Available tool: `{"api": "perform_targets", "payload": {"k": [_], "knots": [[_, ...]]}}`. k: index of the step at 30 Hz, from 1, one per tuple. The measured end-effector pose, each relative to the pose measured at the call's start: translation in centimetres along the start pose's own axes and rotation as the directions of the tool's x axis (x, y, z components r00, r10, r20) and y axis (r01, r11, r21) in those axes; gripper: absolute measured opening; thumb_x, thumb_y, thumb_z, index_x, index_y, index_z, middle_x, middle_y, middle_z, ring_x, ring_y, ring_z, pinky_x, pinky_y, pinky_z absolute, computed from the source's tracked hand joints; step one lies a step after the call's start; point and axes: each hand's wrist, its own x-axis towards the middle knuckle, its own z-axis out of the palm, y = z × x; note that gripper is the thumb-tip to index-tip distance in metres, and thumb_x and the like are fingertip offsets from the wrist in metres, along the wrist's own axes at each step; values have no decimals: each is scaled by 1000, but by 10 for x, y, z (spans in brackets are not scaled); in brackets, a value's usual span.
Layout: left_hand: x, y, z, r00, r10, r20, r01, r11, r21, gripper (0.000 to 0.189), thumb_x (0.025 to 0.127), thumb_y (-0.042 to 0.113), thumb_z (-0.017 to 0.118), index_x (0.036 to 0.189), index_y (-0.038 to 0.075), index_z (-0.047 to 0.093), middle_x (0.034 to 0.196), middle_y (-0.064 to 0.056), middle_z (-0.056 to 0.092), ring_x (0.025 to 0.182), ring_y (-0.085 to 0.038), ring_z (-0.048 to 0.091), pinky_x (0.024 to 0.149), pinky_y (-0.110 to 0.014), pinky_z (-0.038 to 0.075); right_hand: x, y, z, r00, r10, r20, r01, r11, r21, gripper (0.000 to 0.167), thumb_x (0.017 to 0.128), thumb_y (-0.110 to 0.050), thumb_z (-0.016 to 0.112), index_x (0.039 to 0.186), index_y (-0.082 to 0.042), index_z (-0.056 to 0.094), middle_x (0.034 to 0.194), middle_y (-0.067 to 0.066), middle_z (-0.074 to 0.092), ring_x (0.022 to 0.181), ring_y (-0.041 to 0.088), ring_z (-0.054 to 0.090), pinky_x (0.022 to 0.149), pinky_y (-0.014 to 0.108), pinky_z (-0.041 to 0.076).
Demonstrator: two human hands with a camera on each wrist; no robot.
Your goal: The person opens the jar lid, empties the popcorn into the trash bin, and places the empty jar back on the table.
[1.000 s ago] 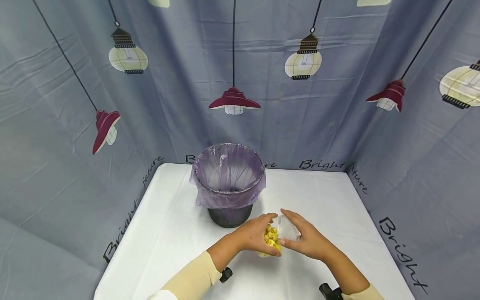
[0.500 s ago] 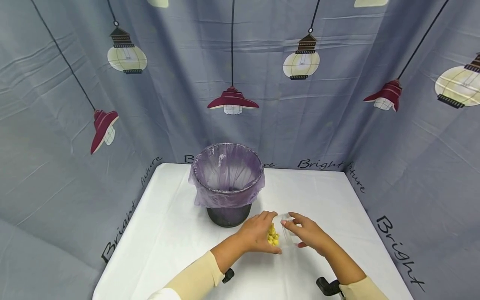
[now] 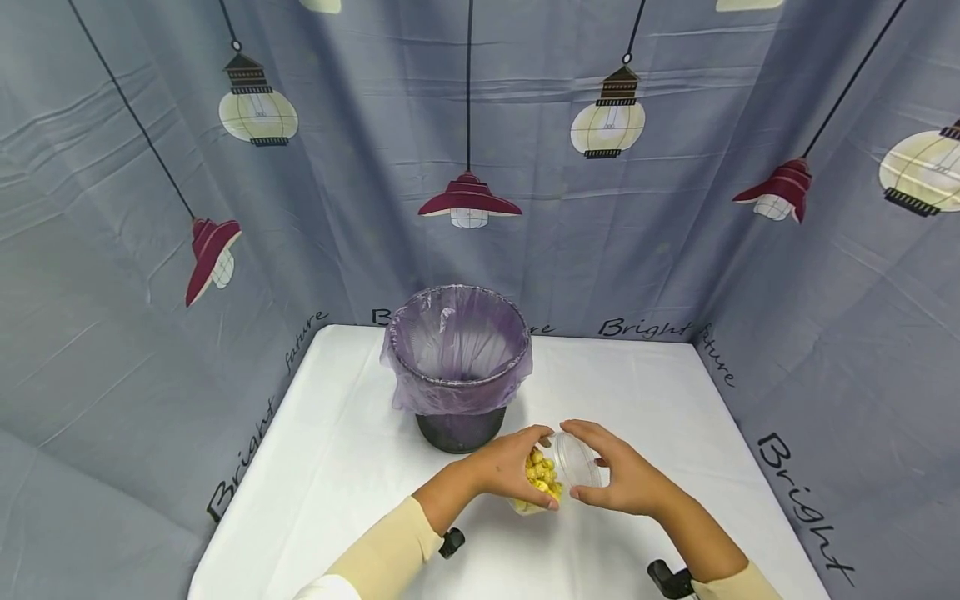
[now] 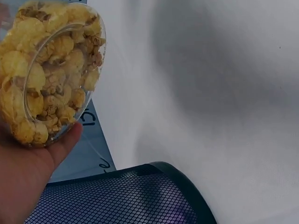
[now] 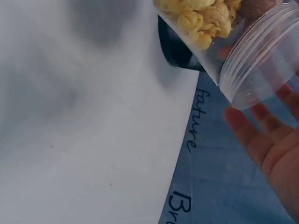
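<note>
My left hand grips a clear plastic jar of yellow popcorn, its fingers and thumb around the body. The jar is tilted on its side above the table, base toward the left. The round base of the jar fills the upper left of the left wrist view, popcorn pressed against it. At the other end is a clear ridged jar lid. My right hand curves round this lid, thumb below and fingers above. In the right wrist view its fingertips lie at the rim of the lid; firm contact is hard to see.
A dark mesh bin lined with a purple bag stands behind the hands, toward the left of the table. White cloth covers the table. Grey-blue curtains with printed lamps enclose its back and sides.
My right hand turned over the lid with its fingers drawn in, then turned back and spread round it again. The left hand keeps its grip on the jar in nearly the same place.
</note>
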Motion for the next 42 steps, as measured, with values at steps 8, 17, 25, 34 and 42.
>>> {"api": "perform_targets", "payload": {"k": [8, 17, 25, 34, 42], "knots": [[0, -1, 4, 1000, -3, -13, 4, 998, 58, 106, 67, 65, 82, 150, 17, 35, 136, 3, 55, 111, -2, 55, 96, -24, 48, 10, -14, -2, 880, 476, 9, -474, 875, 97, 92, 94, -66, 51, 157, -4, 24, 154, 29, 35, 127, 52, 49, 78, 52, 58], [-2, 0, 10, 999, -29, -31, 32, 995, 97, 107, 67, 68, 80, 150, 18, 35, 140, 4, 52, 119, -5, 54, 100, -28, 47, 20, -24, -3, 725, 686, 63, -686, 711, 154, 104, 87, -82, 39, 146, 3, 41, 134, 30, 53, 96, 38, 65, 61, 44, 58], [-3, -2, 13, 999, -35, -33, 37, 997, 61, 106, 69, 71, 78, 151, 21, 33, 141, 7, 51, 120, -5, 54, 100, -29, 47, 25, -31, 1, 808, 586, 63, -588, 809, 20, 84, 90, -62, 60, 144, 1, 47, 131, 30, 57, 107, 40, 63, 66, 47, 58], [-4, -4, 8, 999, -37, -17, 36, 998, -43, 105, 68, 64, 82, 150, 20, 34, 138, 7, 51, 113, -1, 53, 97, -25, 47, 16, -17, -9, 992, 59, 109, -46, 991, -126, 76, 82, -32, 78, 147, -10, 47, 145, 14, 51, 127, 40, 52, 96, 62, 47], [-5, -3, 9, 999, -31, -29, 31, 999, -23, 106, 69, 65, 81, 151, 20, 33, 140, 8, 50, 117, -2, 53, 99, -26, 46, 10, -9, -3, 996, 34, 76, -26, 994, -109, 86, 84, -38, 78, 156, -20, 35, 157, 17, 37, 141, 44, 36, 103, 70, 36]]}}
